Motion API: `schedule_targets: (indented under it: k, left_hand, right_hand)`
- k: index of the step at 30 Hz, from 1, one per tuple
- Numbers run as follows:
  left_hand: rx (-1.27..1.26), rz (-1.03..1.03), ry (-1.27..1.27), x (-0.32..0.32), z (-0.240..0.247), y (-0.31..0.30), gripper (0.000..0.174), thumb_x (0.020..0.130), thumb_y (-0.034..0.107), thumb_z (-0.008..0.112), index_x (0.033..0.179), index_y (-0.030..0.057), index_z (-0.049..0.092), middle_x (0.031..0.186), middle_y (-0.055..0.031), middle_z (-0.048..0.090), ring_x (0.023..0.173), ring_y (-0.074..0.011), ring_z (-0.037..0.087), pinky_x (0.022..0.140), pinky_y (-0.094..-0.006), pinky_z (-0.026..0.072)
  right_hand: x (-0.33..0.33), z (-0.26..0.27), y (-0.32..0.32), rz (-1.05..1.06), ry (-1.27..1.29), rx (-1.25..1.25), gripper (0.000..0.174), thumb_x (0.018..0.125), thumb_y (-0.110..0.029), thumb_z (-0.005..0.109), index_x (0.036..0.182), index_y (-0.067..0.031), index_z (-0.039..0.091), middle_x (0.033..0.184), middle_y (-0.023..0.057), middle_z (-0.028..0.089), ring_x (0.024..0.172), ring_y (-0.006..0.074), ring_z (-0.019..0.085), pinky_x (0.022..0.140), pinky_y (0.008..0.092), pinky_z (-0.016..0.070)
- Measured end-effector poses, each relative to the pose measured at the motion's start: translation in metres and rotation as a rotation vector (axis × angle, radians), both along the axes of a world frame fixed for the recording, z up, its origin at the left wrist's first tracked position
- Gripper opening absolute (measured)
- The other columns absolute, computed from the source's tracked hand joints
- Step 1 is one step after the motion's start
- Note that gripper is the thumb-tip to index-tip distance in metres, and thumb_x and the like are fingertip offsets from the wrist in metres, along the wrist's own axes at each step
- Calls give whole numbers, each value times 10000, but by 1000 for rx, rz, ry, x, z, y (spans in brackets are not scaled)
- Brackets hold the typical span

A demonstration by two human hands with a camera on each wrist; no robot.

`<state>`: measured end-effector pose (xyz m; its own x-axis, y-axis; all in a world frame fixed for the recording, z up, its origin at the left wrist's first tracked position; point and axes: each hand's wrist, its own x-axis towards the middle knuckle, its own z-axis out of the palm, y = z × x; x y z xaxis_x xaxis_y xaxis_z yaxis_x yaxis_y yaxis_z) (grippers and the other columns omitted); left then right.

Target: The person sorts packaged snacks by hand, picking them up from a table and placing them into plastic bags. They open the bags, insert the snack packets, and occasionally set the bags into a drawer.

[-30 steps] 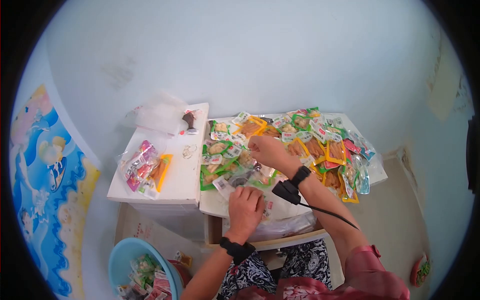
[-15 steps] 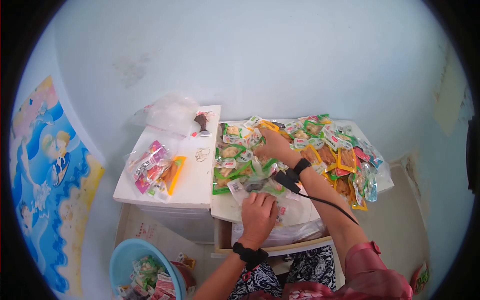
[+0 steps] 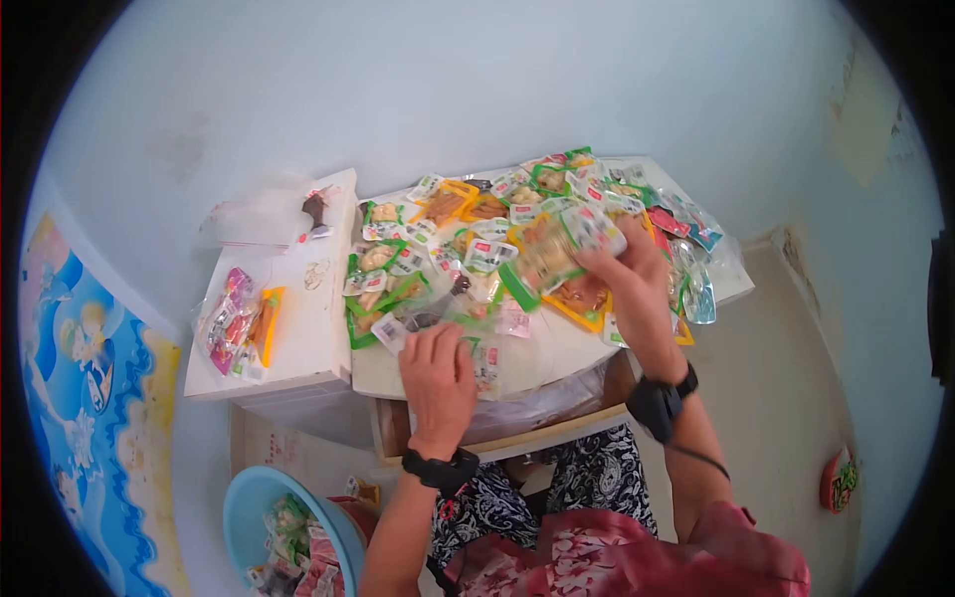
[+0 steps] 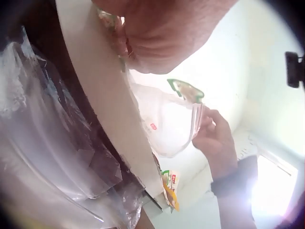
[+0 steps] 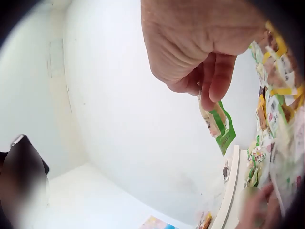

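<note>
My right hand [image 3: 637,284] pinches a green-edged clear snack packet [image 3: 547,264] with pale food inside, raised over the table. The packet [image 5: 221,126] hangs from the thumb and fingers in the right wrist view. At the table's front, my left hand [image 3: 438,383] holds a clear plastic bag [image 3: 517,363] with curled fingers. In the left wrist view the bag [image 4: 162,121] stands out from the left hand [image 4: 167,33], its fingertips partly hidden. Several green- and yellow-edged packets [image 3: 378,259] lie just beyond the hands.
More packets crowd the white table [image 3: 388,373]. A white cabinet [image 3: 298,343] at left bears a filled clear bag [image 3: 234,323], a dark packet [image 3: 316,209] and a rubber band. An open drawer [image 3: 557,408] holds plastic bags. A blue bucket [image 3: 239,517] with packets stands below left.
My right hand has reached into the pile, picked up a green-edged packet and drawn it back to the right. The left hand stays at the clear bag. The head view has shifted.
</note>
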<state>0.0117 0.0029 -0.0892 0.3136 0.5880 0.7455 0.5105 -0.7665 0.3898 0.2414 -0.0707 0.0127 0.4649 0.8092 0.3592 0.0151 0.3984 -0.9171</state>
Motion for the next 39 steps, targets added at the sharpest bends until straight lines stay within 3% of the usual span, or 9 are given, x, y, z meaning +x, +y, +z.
schedule_targets:
  k: [9, 15, 18, 20, 23, 29, 32, 35, 39]
  left_hand:
    - [-55, -10, 185, 20, 40, -54, 426, 881, 177, 746, 1233, -21, 613, 992, -173, 596, 1006, -368, 579, 864, -465, 483]
    - [-153, 33, 238, 21, 18, -51, 226, 893, 126, 725, 1081, 30, 644, 851, -111, 598, 749, -287, 617, 664, -407, 508]
    - [-236, -8, 81, 22, 15, -55, 108, 917, 65, 703, 1006, 34, 650, 782, -92, 608, 621, -219, 609, 573, -347, 491]
    - [-253, -32, -20, 25, 19, -61, 61, 937, 29, 686, 989, 28, 654, 752, -90, 617, 586, -168, 604, 544, -309, 475]
    - [-313, -36, -74, 27, 23, -64, 61, 934, 23, 676, 985, 41, 647, 833, -120, 665, 620, -259, 651, 555, -350, 501]
    - [-333, -1, -144, 23, 28, -62, 59, 940, 30, 678, 990, 45, 652, 762, -119, 654, 588, -248, 639, 548, -353, 496]
    - [-284, -35, -125, 23, 24, -63, 46, 975, 31, 671, 1015, 16, 652, 736, -42, 628, 604, -68, 574, 530, -258, 454]
    - [-299, -58, -66, 28, 30, -70, 60, 969, 37, 675, 1024, 21, 658, 758, -79, 647, 582, -128, 606, 525, -288, 466]
    - [-154, -70, -42, 33, 40, -73, 97, 948, 33, 671, 1045, 30, 665, 827, -142, 676, 638, -270, 658, 573, -364, 508]
  right_hand:
    - [-14, -77, -62, -12, 167, -43, 618, 961, 50, 621, 1518, -41, 367, 974, 115, 708, 718, 194, 742, 583, 279, 617]
    - [-2, -105, -65, 61, 30, -206, 275, 985, 5, 632, 1259, 15, 617, 977, 80, 700, 770, 168, 734, 662, 296, 634]
    - [-5, -102, -77, 20, 247, -106, 163, 986, -18, 658, 1142, 29, 656, 980, 83, 700, 811, 160, 731, 712, 311, 641]
    - [-17, -95, -85, 10, 311, -92, 157, 990, -21, 662, 1138, 29, 651, 1013, 85, 696, 880, 158, 727, 767, 317, 643]
    - [-39, -98, -86, 10, 379, -28, 156, 994, -22, 664, 1141, 30, 647, 1061, 88, 692, 965, 155, 715, 851, 326, 638]
    - [-53, -111, -79, -96, 252, -17, 153, 1016, -3, 622, 1156, 44, 662, 1138, 94, 689, 1043, 153, 694, 928, 336, 622]
    - [-58, -113, -80, -61, 260, -49, 187, 1022, -3, 611, 1196, 45, 663, 1172, 97, 686, 1071, 161, 688, 945, 342, 616]
    - [-77, -112, -74, 43, 289, -4, 278, 1035, -16, 597, 1303, 44, 638, 1253, 109, 677, 1145, 181, 669, 983, 325, 578]
    - [-91, -109, -68, 146, -17, -53, 409, 1032, 23, 547, 1441, 2, 546, 1315, 134, 666, 1206, 212, 647, 1026, 313, 503]
